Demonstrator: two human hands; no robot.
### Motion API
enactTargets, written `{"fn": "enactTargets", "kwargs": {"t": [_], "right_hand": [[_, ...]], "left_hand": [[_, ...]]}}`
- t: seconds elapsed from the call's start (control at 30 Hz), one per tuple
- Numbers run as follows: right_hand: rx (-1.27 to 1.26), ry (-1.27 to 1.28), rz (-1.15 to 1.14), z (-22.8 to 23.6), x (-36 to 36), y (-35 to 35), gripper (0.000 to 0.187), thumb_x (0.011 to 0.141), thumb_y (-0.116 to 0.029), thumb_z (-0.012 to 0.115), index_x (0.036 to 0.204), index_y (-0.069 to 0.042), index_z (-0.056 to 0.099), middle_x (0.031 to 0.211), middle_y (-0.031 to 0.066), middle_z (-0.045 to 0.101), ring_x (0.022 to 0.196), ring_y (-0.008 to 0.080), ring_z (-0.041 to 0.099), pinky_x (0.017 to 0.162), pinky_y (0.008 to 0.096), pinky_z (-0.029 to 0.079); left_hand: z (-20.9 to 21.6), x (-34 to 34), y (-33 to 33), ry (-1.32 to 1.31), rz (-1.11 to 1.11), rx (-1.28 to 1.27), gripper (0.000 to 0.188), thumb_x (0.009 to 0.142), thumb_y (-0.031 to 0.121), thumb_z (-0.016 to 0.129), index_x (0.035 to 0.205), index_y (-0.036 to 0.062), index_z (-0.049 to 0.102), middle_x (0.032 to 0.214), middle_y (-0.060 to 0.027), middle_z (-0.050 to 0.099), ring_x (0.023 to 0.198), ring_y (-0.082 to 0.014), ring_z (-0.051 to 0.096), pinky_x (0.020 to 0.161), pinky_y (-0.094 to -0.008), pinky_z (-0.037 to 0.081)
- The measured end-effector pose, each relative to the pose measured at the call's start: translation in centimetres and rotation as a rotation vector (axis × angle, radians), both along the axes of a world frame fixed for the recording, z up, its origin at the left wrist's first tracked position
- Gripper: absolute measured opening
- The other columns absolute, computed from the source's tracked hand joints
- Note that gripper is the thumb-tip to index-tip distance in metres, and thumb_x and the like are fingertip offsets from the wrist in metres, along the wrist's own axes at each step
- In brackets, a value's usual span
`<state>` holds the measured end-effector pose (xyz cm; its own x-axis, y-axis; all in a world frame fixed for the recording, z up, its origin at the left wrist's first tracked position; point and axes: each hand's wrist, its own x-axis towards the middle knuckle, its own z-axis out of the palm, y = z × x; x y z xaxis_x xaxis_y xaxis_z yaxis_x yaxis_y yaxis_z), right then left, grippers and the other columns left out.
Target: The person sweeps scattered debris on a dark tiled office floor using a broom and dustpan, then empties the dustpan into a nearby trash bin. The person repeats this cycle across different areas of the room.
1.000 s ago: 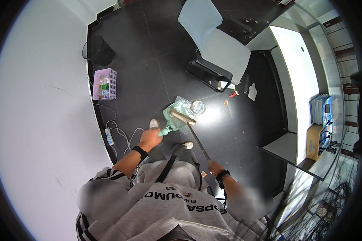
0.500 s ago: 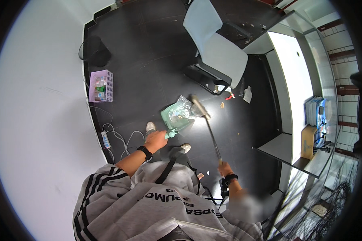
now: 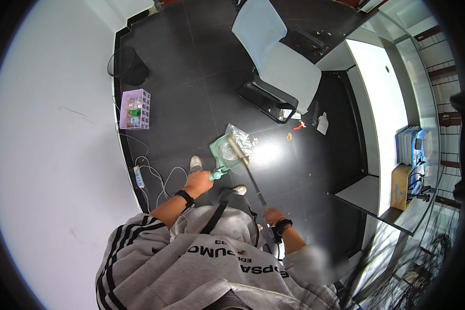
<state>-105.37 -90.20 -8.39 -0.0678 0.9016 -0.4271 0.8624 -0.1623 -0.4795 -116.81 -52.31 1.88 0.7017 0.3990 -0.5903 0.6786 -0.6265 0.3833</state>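
Dustpan (image 3: 215, 150) grasped in left hand (image 3: 198, 182), broom (image 3: 237, 148) in right hand (image 3: 275, 216); clear plastic (image 3: 237, 133) looks half-collected over dustpan's far edge, white scrap (image 3: 323, 124) on floor (image 3: 181, 113) unswept.

Bright on white wall (image 3: 57, 134) and nearly washed out on white worktop (image 3: 385, 119); much dimmer across black floor (image 3: 181, 103). Lit apparently from above, glaring hard off floor just right of broom head (image 3: 237, 148). Darkly shadowed beneath worktop. Softly blurred at broom head and right hand (image 3: 276, 216); smeared into grey patch over right elbow (image 3: 318, 263). Bowed along worktop edge at right, darkening to black around circular rim.
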Motion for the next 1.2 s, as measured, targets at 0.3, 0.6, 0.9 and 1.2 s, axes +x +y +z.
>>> {"fn": "enactTargets", "kwargs": {"t": [0.3, 0.6, 0.9, 1.2], "right_hand": [[-0.78, 0.462, -1.008, 5.6, 1.3, 6.0, 0.019, 0.072, -0.015, 0.049, 0.068, 0.001, 0.059, 0.056, 0.0146, 0.057, 0.047, 0.0274, 0.055, 0.045, 0.0404, 0.042], [-0.741, 0.29, -0.883, 11.8, 5.5, 19.8, 0.015, 0.072, -0.012, 0.054, 0.07, 0.002, 0.056, 0.056, 0.0125, 0.056, 0.045, 0.023, 0.054, 0.041, 0.036, 0.042], [-0.618, 0.232, -0.788, 12.3, 9.5, 33.8, 0.016, 0.072, -0.012, 0.059, 0.076, 0.002, 0.053, 0.056, 0.0103, 0.054, 0.046, 0.0215, 0.055, 0.04, 0.0354, 0.043], [-0.413, 0.374, -0.717, 12.6, 15.7, 44.6, 0.016, 0.071, -0.009, 0.058, 0.081, 0.001, 0.052, 0.058, 0.0097, 0.055, 0.041, 0.0192, 0.052, 0.037, 0.0336, 0.041]], "left_hand": [[1.6, -2.7, 3.0, -0.102, 0.095, 0.079, 0.018, 0.077, 0.022, 0.056, 0.079, 0.0047, 0.063, 0.076, -0.0187, 0.064, 0.073, -0.0382, 0.062, 0.067, -0.048, 0.049], [2.5, -8.8, 14.3, -0.185, 0.385, 0.103, 0.026, 0.075, 0.029, 0.062, 0.074, 0.0032, 0.061, 0.072, -0.0191, 0.062, 0.073, -0.0402, 0.06, 0.067, -0.0481, 0.048], [5.1, -13.0, 25.7, -0.457, 0.633, 0.121, 0.031, 0.074, 0.033, 0.069, 0.078, 0.0041, 0.058, 0.073, -0.0182, 0.062, 0.075, -0.0397, 0.059, 0.065, -0.0469, 0.047], [13.5, -10.9, 33.7, -0.477, 0.877, 0.377, 0.036, 0.078, 0.039, 0.064, 0.088, 0.0048, 0.06, 0.076, -0.02, 0.063, 0.076, -0.0399, 0.06, 0.066, -0.0463, 0.047]]}}
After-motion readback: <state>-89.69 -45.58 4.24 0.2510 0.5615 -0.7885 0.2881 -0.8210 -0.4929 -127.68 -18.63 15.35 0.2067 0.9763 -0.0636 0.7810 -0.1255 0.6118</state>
